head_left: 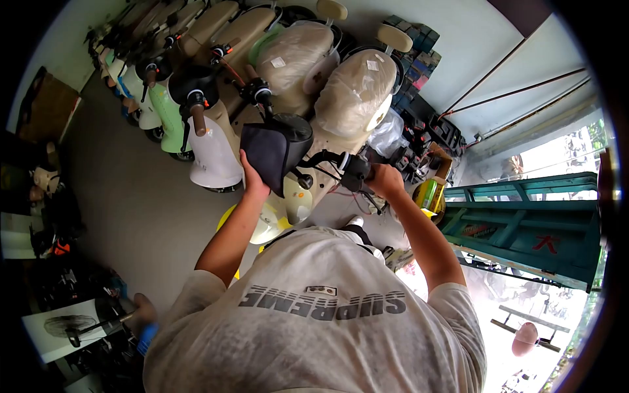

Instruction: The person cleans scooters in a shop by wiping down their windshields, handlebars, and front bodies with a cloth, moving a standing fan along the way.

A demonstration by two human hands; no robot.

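My left hand (254, 175) is closed on the edge of a dark, smooth panel (263, 149) at the front of a scooter's handlebar; most of its fingers are hidden behind the panel. My right hand (386, 179) wraps round the end of the handlebar (356, 168), so the grip itself is covered. Between the hands are a black rounded housing (293, 130), a curved bar and cables. Below them shows the cream scooter's front (299, 202). Its seat (354, 92) is wrapped in clear plastic.
More scooters stand in a row to the left, among them a white one (213, 157) and a green one (169, 118). Dark boxes (419, 39) are stacked at the back. A teal metal truck-bed side (517, 229) stands at the right, and a fan (69, 325) lower left.
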